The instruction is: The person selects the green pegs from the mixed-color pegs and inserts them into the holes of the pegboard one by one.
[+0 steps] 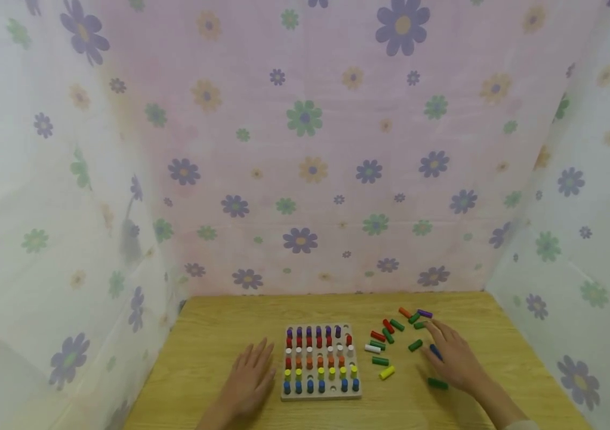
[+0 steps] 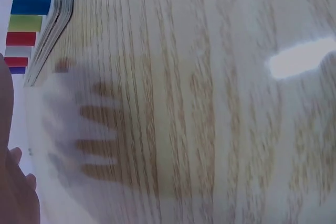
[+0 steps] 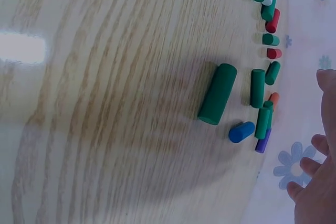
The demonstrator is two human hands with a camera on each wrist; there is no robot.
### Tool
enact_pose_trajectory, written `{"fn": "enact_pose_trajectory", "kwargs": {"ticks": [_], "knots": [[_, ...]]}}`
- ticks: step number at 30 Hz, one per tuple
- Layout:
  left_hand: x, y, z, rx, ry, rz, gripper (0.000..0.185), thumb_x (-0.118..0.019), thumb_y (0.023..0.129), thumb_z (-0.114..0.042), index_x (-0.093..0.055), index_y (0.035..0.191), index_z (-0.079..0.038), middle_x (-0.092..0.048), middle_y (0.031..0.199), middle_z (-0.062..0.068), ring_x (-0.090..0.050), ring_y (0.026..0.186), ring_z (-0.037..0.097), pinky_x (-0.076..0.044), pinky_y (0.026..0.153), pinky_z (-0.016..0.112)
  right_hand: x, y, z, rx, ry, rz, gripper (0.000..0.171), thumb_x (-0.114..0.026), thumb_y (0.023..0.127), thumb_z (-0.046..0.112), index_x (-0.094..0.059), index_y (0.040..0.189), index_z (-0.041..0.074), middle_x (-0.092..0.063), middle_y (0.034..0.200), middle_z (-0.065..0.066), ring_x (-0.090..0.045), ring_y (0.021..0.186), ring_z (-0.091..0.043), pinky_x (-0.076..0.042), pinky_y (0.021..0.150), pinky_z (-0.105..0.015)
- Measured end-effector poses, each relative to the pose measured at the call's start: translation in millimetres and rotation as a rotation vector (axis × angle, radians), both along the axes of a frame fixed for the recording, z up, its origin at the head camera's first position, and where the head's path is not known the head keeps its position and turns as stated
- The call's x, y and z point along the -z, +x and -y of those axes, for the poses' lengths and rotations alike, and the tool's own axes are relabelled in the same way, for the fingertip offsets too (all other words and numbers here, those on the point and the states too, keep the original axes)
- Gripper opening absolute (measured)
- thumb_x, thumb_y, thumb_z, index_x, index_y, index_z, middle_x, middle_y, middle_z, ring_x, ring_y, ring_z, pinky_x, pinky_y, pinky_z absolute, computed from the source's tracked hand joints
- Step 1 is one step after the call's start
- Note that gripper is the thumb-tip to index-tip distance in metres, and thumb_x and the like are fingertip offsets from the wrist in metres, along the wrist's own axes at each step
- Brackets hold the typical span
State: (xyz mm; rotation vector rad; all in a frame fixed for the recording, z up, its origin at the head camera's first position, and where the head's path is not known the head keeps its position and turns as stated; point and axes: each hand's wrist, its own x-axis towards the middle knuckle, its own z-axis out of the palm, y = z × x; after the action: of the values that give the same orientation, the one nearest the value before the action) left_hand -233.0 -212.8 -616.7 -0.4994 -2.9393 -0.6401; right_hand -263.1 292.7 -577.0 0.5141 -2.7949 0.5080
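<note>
My left hand (image 1: 248, 379), fingers spread, is beside the left edge of a pegboard (image 1: 322, 396) with rows of coloured pegs. In the left wrist view only part of that hand (image 2: 18, 192) shows, above its shadow. Over the right part of the table hovers my right hand (image 1: 456, 361), its fingers extended and nothing gripped. A blue peg (image 1: 436, 352) lies on the wood between thumb and fingers in the head view. Near the wrist lies a green peg (image 1: 437, 383), which looks large in the right wrist view. Another green peg (image 1: 419, 325) is right at the fingertips.
Loose pegs lie between board and right hand, among them a yellow peg (image 1: 387, 372), a white peg (image 1: 372, 349), a red peg (image 1: 377, 336) and several green ones. Farther back are an orange peg (image 1: 404, 312) and a purple peg (image 1: 425, 313). Flowered cloth (image 1: 326, 197) encloses the table.
</note>
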Motion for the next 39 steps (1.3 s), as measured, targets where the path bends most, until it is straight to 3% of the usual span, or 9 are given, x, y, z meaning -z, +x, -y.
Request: {"fn": "enact_pose_trajectory", "kwargs": {"ticks": [7, 14, 24, 28, 39], "knots": [[0.6, -0.8, -6.6, 0.012, 0.022, -0.003, 0.055, -0.039, 0.112, -0.035, -0.035, 0.160, -0.009, -0.029, 0.166, 0.015, -0.026, 0.150, 0.047, -0.021, 0.120, 0.068, -0.1, 8.6, -3.6, 0.036, -0.023, 0.052, 0.057, -0.059, 0.105, 0.032, -0.045, 0.149, -0.002, -0.043, 0.150, -0.031, -0.043, 0.132, -0.057, -0.040, 0.098, -0.077], [6.2, -0.4, -12.0, 0.027, 0.023, 0.039, 0.054, -0.037, 0.112, -0.033, -0.035, 0.160, -0.007, -0.031, 0.165, 0.016, -0.027, 0.150, 0.047, -0.021, 0.119, 0.071, 7.7, 19.9, -3.9, 0.028, -0.124, 0.115, 0.058, -0.062, 0.104, 0.030, -0.047, 0.146, -0.007, -0.046, 0.145, -0.034, -0.046, 0.129, -0.058, -0.043, 0.097, -0.076], [19.8, -3.7, -13.6, 0.086, 0.059, -0.049, 0.051, -0.041, 0.112, -0.027, -0.040, 0.155, 0.000, -0.039, 0.158, 0.026, -0.036, 0.142, 0.053, -0.032, 0.113, 0.069, 24.8, 26.6, -10.4, 0.019, -0.283, 0.184, 0.054, -0.063, 0.103, 0.023, -0.048, 0.142, -0.011, -0.049, 0.139, -0.034, -0.049, 0.125, -0.057, -0.048, 0.096, -0.071], [19.3, -3.2, -14.4, 0.069, 0.055, -0.014, 0.052, -0.041, 0.112, -0.028, -0.041, 0.155, 0.000, -0.039, 0.159, 0.023, -0.034, 0.145, 0.049, -0.029, 0.118, 0.065, 26.9, 28.5, -10.9, 0.029, -0.312, 0.203, 0.055, -0.066, 0.101, 0.023, -0.049, 0.140, -0.012, -0.051, 0.135, -0.033, -0.052, 0.122, -0.055, -0.050, 0.096, -0.069], [16.4, -2.3, -19.6, 0.054, 0.006, 0.027, 0.051, -0.038, 0.112, -0.031, -0.042, 0.156, -0.004, -0.039, 0.162, 0.015, -0.032, 0.148, 0.044, -0.025, 0.122, 0.062, 30.1, 30.5, -16.0, 0.092, -0.406, 0.360, 0.058, -0.074, 0.095, 0.022, -0.052, 0.136, -0.012, -0.054, 0.127, -0.028, -0.062, 0.109, -0.045, -0.058, 0.089, -0.056]]}}
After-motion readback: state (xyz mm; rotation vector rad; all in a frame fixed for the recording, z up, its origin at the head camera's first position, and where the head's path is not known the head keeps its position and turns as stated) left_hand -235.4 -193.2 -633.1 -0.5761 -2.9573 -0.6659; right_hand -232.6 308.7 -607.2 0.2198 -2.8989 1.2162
